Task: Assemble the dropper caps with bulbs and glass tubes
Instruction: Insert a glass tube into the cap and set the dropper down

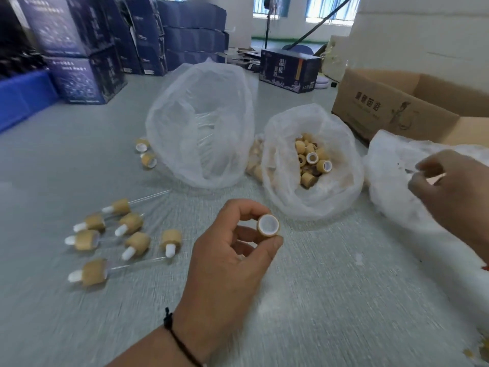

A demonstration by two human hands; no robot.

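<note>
The left hand (227, 255) pinches one wooden cap (267, 225) between thumb and curled fingers, its white-lined open end turned up toward the person. The right hand (447, 192) reaches over the crumpled bag (397, 165) at the right edge of the grey surface (330, 300), fingers bent together; it is blurred, and I cannot tell whether it has anything pinched yet.

What worries me most is that blur. A quick grab into thin, crinkly plastic could come up empty, or drag the bag along, and I would guess a soft bulb is easy to fumble. The cap is small, smooth and round, held only by its sides, so a push into it from the right could twist it out of the pinch. The finished droppers (113, 234) lie loose toward the left edge, their thin glass tubes nearly invisible against the surface; a careless forearm could roll or snap them.

The middle bag (312, 165) holds a heap of short, pale wooden caps, ring-shaped with white liners. The taller bag (198, 123) beside it is cloudy and stands half open, with clear tubes faintly showing inside. A brown cardboard box (397, 107) sits open at the far right.
</note>
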